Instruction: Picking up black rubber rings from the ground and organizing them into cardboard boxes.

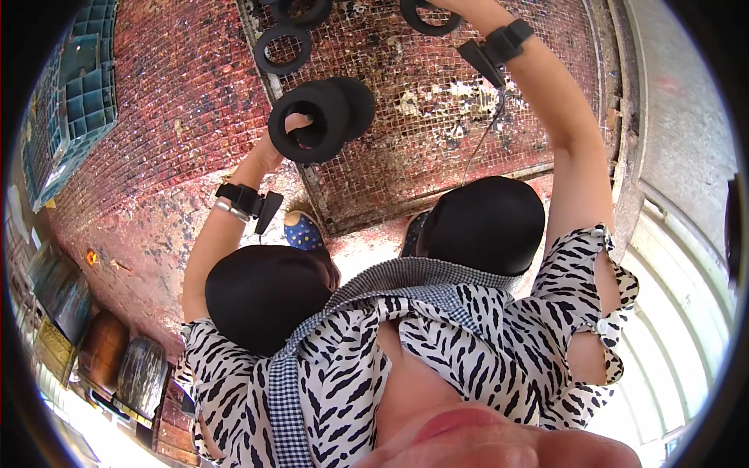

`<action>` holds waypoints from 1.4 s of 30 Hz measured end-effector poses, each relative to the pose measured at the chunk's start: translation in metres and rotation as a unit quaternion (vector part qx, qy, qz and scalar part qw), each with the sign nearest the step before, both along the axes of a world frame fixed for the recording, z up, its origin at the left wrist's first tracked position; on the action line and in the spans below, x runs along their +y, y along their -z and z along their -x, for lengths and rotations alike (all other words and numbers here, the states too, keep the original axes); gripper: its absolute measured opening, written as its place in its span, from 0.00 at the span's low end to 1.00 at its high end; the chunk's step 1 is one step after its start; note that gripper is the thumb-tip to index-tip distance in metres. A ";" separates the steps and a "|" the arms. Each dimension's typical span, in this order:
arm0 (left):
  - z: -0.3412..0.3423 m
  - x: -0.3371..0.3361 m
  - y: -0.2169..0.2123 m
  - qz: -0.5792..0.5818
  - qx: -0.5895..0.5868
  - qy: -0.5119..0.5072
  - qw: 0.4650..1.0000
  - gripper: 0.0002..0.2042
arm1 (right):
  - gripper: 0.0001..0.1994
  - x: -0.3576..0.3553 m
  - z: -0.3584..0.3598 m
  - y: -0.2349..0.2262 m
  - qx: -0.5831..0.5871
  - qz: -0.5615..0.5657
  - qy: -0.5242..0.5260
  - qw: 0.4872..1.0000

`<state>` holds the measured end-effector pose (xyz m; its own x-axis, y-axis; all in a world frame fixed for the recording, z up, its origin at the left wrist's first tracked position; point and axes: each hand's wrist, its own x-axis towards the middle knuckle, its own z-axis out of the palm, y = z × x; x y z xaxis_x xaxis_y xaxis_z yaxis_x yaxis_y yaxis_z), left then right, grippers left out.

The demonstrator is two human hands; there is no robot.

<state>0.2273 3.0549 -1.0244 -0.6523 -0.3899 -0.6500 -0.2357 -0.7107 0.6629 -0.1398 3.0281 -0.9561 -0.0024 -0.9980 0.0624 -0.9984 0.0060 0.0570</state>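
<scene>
My left hand [270, 151] is closed around a short stack of matt black rings [331, 108]. Its thumb shows through the hole of the nearest ring, while the other fingers are hidden behind the stack. At the top edge, my right hand [471, 8] is mostly cut off by the frame. It is beside a black ring [426, 27] that lies on the wire mesh, and its fingers are out of sight. Another black ring [282, 68] lies beyond the left hand, with more rings [316, 19] partly cut off above it.
The mesh panel [437, 144] has a frame and paint-stained wire. A blue-green plastic crate [78, 101] stands at the left on the red, speckled floor [172, 101]. Worn containers [105, 347] line the lower left. Black devices are strapped to both wrists, one with a thin cable.
</scene>
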 end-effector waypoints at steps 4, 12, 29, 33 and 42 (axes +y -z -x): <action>-0.001 0.010 -0.003 -0.009 0.007 -0.003 1.000 0.18 | 0.12 0.013 -0.016 -0.071 -0.210 -0.139 -0.027 0.968; 0.008 0.009 0.009 -0.014 0.013 0.025 0.999 0.20 | 0.29 0.013 0.025 0.007 -0.289 -0.304 0.100 0.902; 0.007 0.012 0.005 -0.005 0.032 0.020 0.999 0.19 | 0.26 0.014 0.031 -0.010 -0.228 -0.287 -0.006 0.930; -0.007 0.010 0.007 -0.018 0.006 0.022 1.000 0.18 | 0.17 -0.010 0.037 -0.052 -0.269 -0.258 0.048 0.927; 0.016 0.002 0.015 -0.009 0.037 0.023 0.999 0.18 | 0.15 0.076 0.031 -0.153 -0.696 -0.137 0.102 0.697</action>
